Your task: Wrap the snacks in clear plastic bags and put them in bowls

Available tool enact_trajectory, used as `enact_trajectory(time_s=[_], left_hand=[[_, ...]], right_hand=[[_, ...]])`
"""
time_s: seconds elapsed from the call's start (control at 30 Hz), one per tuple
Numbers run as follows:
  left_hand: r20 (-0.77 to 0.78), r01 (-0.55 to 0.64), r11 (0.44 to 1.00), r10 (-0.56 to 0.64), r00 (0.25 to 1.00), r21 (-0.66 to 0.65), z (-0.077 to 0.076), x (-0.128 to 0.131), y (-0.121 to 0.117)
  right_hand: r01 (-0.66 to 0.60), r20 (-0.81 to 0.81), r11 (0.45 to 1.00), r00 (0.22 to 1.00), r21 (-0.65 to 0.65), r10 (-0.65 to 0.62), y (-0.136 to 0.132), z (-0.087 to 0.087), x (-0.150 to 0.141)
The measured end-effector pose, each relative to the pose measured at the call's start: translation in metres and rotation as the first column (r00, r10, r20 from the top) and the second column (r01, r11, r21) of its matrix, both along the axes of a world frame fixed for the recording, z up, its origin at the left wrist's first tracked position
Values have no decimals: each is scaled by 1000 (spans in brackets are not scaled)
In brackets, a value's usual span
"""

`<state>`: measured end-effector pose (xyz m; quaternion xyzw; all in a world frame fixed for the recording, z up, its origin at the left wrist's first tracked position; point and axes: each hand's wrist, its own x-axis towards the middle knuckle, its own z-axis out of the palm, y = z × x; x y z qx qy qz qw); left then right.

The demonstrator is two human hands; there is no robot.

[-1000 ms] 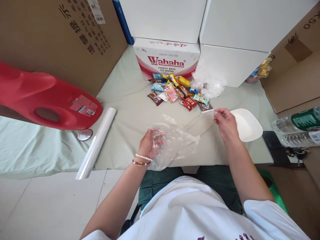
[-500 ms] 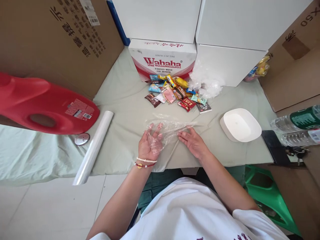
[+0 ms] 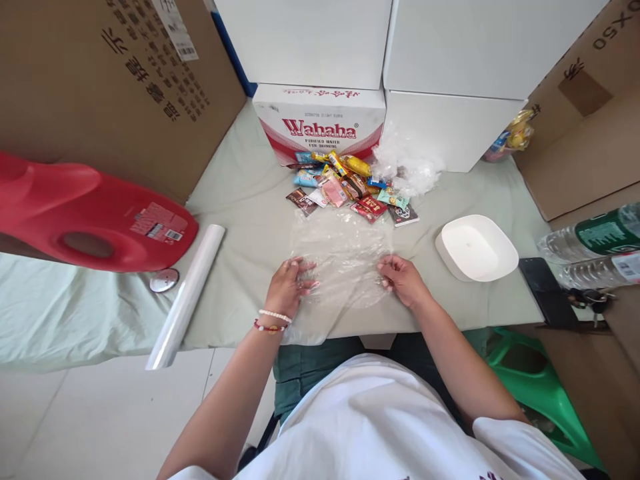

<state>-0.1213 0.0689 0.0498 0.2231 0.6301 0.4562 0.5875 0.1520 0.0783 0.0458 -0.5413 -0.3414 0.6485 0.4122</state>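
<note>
A thin, wrinkled clear plastic film (image 3: 345,260) is spread between my two hands just above the cloth, nearly flat. My left hand (image 3: 290,287), with two bracelets at the wrist, holds the film's left edge, its fingers partly seen through the plastic. At the opposite edge, my right hand (image 3: 400,277) pinches the film between thumb and fingers. Beyond the film lies a heap of small packaged snacks (image 3: 345,183). To the right of my right hand sits a white square bowl (image 3: 477,248) with rounded corners.
Crumpled clear plastic (image 3: 407,167) lies beside the snacks, before white boxes (image 3: 450,127) and a Wahaha carton (image 3: 320,123). At left are a white roll (image 3: 187,297), a round badge (image 3: 164,280) and a red jug (image 3: 100,220). A phone (image 3: 547,290), keys (image 3: 597,300) and bottles (image 3: 595,237) are at right.
The film was bunched up and is now drawn out wide and flatter. My left hand has moved left and my right hand slightly right, so they are farther apart.
</note>
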Motion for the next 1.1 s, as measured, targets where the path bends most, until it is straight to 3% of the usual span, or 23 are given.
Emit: enact_trajectory(time_s=[0.07,0.1,0.13,0.2,0.23,0.3,0.33,0.4,0.43,0.53,0.63,0.73,0.8,0.87,0.93,0.97,1.03,1.1], left_hand=[[-208,-15,1000,13,978,-6,-7,-7,-9],[-366,-30,999,41,930,36,-8,-11,-14],[-549,-32,994,87,831,108,-7,-15,-19],[-849,79,959,203,487,274,1,-20,-26],[-922,212,927,238,304,310,6,-22,-28],[-974,551,807,218,57,213,13,-21,-27],[-986,691,714,164,-12,110,15,-19,-24],[-994,832,549,16,-104,-78,12,-15,-13],[-989,843,518,-59,-134,-145,8,-13,-7],[-961,775,572,-217,-171,-267,-12,-10,8],[-958,749,599,-220,-186,-283,-29,-10,8],[-969,757,606,-166,-183,-246,-35,-11,0],[-973,761,608,-154,-170,-229,-36,-11,-4],[-977,766,606,-148,-156,-214,-35,-11,-5],[-980,770,608,-140,-138,-195,-34,-10,-5],[-983,771,609,-136,-127,-184,-34,-10,-4],[-986,776,610,-128,-103,-160,-34,-10,-4],[-990,781,609,-123,-75,-135,-34,-10,-4]], right_hand=[[-29,80,1000,996,4,29,-6,-7,1],[-38,110,999,993,13,37,-8,-10,1],[-47,135,999,990,20,44,-9,-11,0],[-63,176,998,983,27,57,-9,-12,-1],[-74,195,997,979,31,67,-8,-12,-1],[-110,229,993,968,37,99,-5,-12,0],[-127,243,991,963,37,114,-3,-11,0],[-152,263,988,955,41,136,-1,-11,3],[-157,271,986,953,47,139,-1,-10,5],[-140,280,987,953,73,115,-7,-9,18],[-112,278,992,956,59,92,-22,-10,43],[-99,359,995,929,21,84,-39,-11,71],[-63,530,996,848,71,16,-43,-6,80],[-98,696,970,713,221,-86,-40,4,73],[-284,771,883,624,373,-125,-32,16,51],[-415,790,810,606,415,-95,-27,20,36],[-665,836,620,548,416,27,-17,22,8],[-826,896,458,426,329,124,-7,14,-7]])
